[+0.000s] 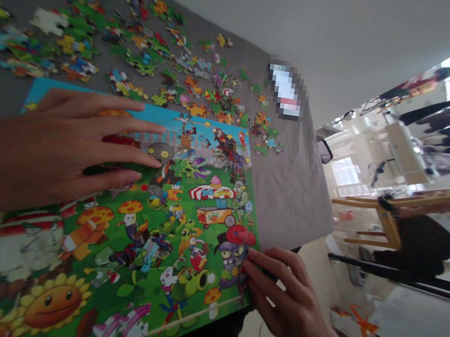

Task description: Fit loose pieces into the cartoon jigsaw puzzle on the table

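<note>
A jigsaw puzzle board point(114, 287) with bright cartoon plants and zombies lies tilted across the view, many of its pieces fitted together. My left hand point(79, 149) rests over its upper left part, fingers spread, holding nothing. At the board's right edge is my right hand point(283, 290), its bent fingertips closed on a small puzzle piece point(244, 256) beside the purple zombie picture. The fingers partly cover that piece, so its outline is unclear. Past the board's blue top border, loose puzzle pieces point(140, 54) are scattered in a wide heap.
A grey cloth point(288, 200) covers the table under the board and pieces. A pixelated phone point(285, 90) lies near the far edge. To the right are a wooden chair point(394, 227), a white box with an orange ribbon point(353, 326), and people farther back.
</note>
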The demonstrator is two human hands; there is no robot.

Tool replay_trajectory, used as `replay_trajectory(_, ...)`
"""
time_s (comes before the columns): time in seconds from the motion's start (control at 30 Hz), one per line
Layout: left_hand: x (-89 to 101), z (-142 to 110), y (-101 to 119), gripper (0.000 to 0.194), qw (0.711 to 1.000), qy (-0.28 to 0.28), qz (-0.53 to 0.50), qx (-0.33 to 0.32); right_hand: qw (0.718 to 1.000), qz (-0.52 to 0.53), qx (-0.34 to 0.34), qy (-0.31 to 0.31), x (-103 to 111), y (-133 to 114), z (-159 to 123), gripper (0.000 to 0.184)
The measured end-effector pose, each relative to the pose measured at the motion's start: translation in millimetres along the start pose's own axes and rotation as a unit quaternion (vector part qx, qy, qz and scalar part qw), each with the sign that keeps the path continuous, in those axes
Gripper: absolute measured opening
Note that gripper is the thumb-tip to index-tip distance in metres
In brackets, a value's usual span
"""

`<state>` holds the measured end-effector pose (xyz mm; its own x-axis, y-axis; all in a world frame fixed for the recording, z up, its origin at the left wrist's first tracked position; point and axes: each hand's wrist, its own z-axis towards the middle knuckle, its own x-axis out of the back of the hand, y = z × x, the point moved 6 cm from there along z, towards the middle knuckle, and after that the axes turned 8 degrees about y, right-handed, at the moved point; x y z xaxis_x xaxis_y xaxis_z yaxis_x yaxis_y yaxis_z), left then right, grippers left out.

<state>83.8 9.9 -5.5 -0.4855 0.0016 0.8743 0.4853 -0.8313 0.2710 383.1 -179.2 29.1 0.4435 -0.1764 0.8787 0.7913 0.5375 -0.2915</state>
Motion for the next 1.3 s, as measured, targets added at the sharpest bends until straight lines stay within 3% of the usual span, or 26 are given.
replay_trajectory(0.47, -0.1, 2, 7, 0.040, 1.000, -0.022, 0.008, 0.006, 0.999, -0.029, 0.012, -0.007, -1, -6, -3, 0.040)
replay_trajectory(0.77, 6.3, 3, 13, 0.036, 1.000, -0.006, -0.008, 0.018, 0.998, -0.013, 0.054, -0.011, -5, 1, 3, 0.026)
replay_trajectory(0.93, 9.3, 8, 14, 0.039, 0.997, -0.014, -0.041, 0.061, 0.997, -0.013, 0.075, -0.030, -5, 5, -2, 0.029)
replay_trajectory(1.17, 18.1, 13, 24, 0.042, 0.997, 0.000, -0.060, 0.046, 0.994, -0.031, 0.090, -0.056, 1, 2, -11, 0.030)
replay_trajectory(1.3, 19.4, 13, 27, 0.052, 0.995, 0.013, -0.075, 0.061, 0.995, -0.039, 0.090, -0.030, -1, -1, -11, 0.032)
